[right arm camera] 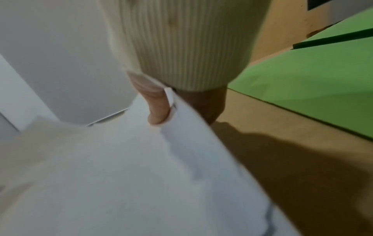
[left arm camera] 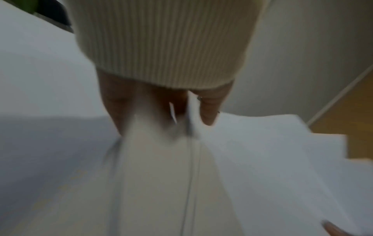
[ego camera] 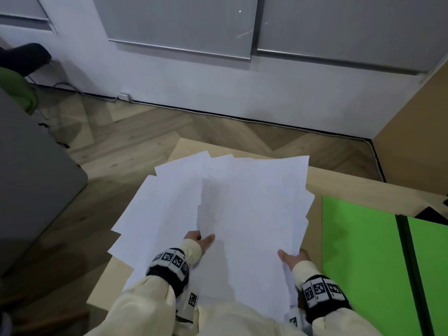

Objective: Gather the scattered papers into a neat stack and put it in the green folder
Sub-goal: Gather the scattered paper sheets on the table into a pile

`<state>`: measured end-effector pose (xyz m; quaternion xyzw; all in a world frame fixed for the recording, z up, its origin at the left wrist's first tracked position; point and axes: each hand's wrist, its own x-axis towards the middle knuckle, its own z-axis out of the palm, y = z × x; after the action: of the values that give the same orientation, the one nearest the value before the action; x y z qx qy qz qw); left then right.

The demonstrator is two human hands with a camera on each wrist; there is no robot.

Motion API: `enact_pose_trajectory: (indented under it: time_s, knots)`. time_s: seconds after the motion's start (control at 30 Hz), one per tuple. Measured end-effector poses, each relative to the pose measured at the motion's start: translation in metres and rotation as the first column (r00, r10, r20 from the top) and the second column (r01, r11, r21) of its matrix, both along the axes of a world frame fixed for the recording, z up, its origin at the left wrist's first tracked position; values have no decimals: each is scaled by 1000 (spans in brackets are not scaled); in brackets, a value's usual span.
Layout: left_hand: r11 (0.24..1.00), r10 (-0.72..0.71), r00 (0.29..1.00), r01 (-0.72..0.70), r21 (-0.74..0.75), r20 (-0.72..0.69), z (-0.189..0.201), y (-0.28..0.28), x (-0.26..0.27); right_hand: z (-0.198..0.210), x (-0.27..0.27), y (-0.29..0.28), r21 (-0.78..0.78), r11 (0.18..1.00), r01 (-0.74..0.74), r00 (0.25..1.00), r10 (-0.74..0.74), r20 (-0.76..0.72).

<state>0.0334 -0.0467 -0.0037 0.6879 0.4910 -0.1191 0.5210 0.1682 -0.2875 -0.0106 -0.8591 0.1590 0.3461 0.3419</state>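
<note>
A loose fan of several white papers point(ego camera: 230, 209) is held up above the wooden table point(ego camera: 351, 187). My left hand point(ego camera: 201, 240) pinches the sheets at their near left part, thumb on top and fingers underneath; the left wrist view shows the papers point(left arm camera: 252, 151) running between thumb and fingers point(left arm camera: 210, 110). My right hand point(ego camera: 292, 258) grips the near right corner, thumb point(right arm camera: 156, 110) pressed on the top sheet point(right arm camera: 141, 175). The green folder point(ego camera: 363, 251) lies open and flat on the table to the right, also seen as the green folder point(right arm camera: 312, 83).
The table's far left corner point(ego camera: 180, 141) ends over a herringbone wood floor point(ego camera: 145, 127). A grey cabinet point(ego camera: 36, 178) stands at the left. White wall panels point(ego camera: 218, 81) run along the back, and a wooden panel point(ego camera: 412, 112) rises at the right.
</note>
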Motion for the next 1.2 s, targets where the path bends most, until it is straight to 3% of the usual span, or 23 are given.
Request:
enact_pose_trajectory:
  time_s: [0.07,0.13,0.23,0.4,0.67,0.83,1.03,1.2]
  knots:
    - [983,160,987,-161,90,19,1,20,-6,0,8,-10,-18,997,80,995,-78,62]
    - [923,298,949,-261,283,-98,-2,43,-16,0,12,-17,-27,989,144,984,-140,106]
    - [875,337,887,-171,453,-315,-5,61,-30,-2,12,-24,-3,980,197,977,-196,86]
    - [894,222,889,-22,447,-400,-10,53,-33,-3,12,-19,-35,976,215,975,-213,59]
    - [938,182,893,-32,345,-411,-6,59,-26,-4,10,-16,-76,987,143,989,-141,39]
    - [937,-3,879,168,305,-477,3,66,-20,0,11,-20,-81,988,132,991,-130,32]
    - [896,-169,924,289,336,-344,25,59,6,2,19,-22,-71,995,73,997,-72,26]
    - [923,-191,969,232,306,-160,35,55,28,4,16,-14,-46,999,8,999,-6,41]
